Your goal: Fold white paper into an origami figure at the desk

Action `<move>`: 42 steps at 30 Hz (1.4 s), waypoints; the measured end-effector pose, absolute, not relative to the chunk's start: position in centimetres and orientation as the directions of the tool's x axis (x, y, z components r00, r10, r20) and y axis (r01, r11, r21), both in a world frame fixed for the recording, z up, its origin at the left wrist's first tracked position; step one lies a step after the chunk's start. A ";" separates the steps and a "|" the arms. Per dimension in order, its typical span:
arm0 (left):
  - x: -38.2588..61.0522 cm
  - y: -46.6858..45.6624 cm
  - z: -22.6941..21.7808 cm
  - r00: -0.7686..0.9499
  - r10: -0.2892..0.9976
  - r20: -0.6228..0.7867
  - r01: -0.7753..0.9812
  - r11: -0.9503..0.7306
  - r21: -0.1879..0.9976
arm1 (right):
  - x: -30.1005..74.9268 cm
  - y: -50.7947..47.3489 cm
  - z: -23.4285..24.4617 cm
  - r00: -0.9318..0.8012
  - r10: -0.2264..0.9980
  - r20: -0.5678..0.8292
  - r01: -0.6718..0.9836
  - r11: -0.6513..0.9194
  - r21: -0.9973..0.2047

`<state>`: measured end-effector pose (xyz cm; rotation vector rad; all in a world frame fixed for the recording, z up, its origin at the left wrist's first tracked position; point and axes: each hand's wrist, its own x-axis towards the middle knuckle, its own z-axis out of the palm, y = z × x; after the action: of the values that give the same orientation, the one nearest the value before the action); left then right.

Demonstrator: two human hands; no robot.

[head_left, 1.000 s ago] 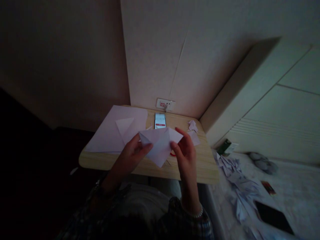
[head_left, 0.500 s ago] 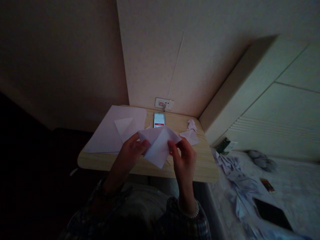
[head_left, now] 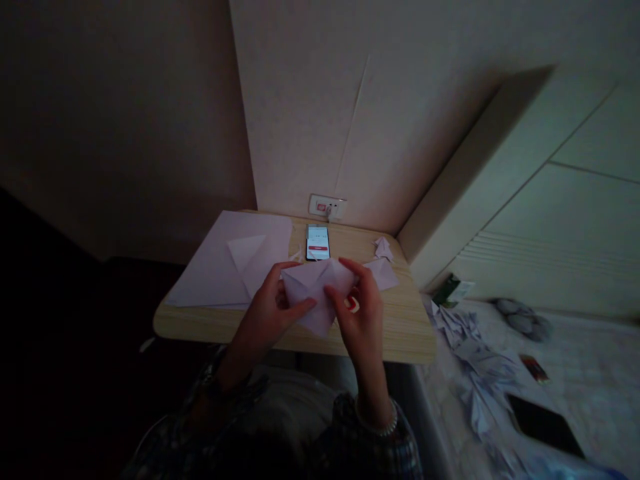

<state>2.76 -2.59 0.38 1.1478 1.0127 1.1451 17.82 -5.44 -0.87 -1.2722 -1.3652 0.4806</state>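
A partly folded sheet of white paper (head_left: 316, 283) is held between my two hands, above the front of the small wooden table (head_left: 400, 327). My left hand (head_left: 280, 303) grips its left side, thumb lying across the front face. On the right side, my right hand (head_left: 357, 297) pinches the paper between thumb and fingers. Behind my right hand a small red and white object (head_left: 353, 304) is partly hidden. Just beyond the paper lies a phone (head_left: 318, 241) with its screen lit.
Large white sheets (head_left: 210, 267) with a folded piece (head_left: 247, 257) on top cover the table's left. Folded paper (head_left: 383, 273) and a small paper figure (head_left: 383, 249) lie right. A wall socket (head_left: 327, 206) is behind. On the bed are folded papers (head_left: 483, 363) and a dark tablet (head_left: 543, 423).
My hands have moved closer together on the paper, and both thumbs now press its front. The paper looks narrower and its shape has changed. More of the phone shows.
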 end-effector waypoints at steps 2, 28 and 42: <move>2.6 -2.6 0.2 0.160 0.987 0.018 -0.137 0.004 0.991 | 17.9 -5.4 -0.7 0.259 0.855 0.448 0.404 0.325 -0.855; 2.3 -2.2 0.2 0.184 0.983 -0.007 -0.176 0.040 0.984 | 17.9 -5.6 0.1 0.074 0.819 0.569 0.531 0.451 -0.717; 2.8 -2.6 0.2 0.017 0.998 0.055 -0.111 -0.052 0.992 | 16.4 -5.0 -1.2 0.402 0.788 0.466 0.409 0.301 -0.862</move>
<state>2.79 -2.62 0.19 1.1750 1.0869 1.2839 16.40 -5.03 -1.17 -1.3163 -1.2093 0.3568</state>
